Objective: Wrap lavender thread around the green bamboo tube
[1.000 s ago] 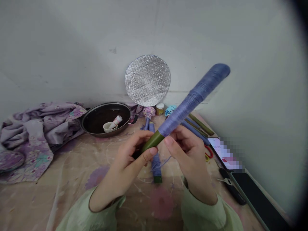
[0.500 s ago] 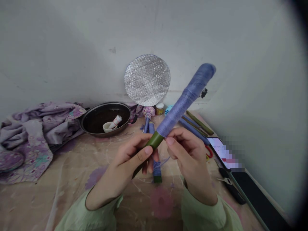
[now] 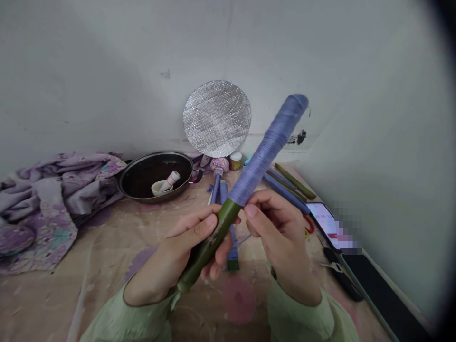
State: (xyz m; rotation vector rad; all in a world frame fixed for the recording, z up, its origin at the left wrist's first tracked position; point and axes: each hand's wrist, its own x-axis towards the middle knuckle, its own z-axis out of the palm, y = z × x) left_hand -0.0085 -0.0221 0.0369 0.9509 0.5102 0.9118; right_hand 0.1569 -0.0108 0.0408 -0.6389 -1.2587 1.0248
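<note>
A green stick (image 3: 203, 254), its upper part wrapped tightly in blue-purple thread (image 3: 265, 152), slants up to the right in front of me. My left hand (image 3: 188, 242) is closed around the bare green part, thumb on top. At the lower edge of the wrapping, my right hand (image 3: 280, 232) pinches the thread between thumb and fingers. From there a thin strand runs down toward a thread winder (image 3: 232, 263), a dark green piece wound with the same thread. It lies on the table below the stick, partly hidden by my left hand.
A black pan (image 3: 124, 183) holding a small white cup (image 3: 162, 189) is at the left, beside crumpled floral cloth (image 3: 46, 204). A silver disc (image 3: 217, 118) stands against the wall. Sticks (image 3: 295, 183), a phone (image 3: 324, 223) and a black-handled cutter (image 3: 344, 275) lie at the right.
The stick has turned slightly more upright, and its top has shifted left. My left hand has rolled open somewhat around it, exposing more of the green lower end. My right hand stays at the wrapping's edge.
</note>
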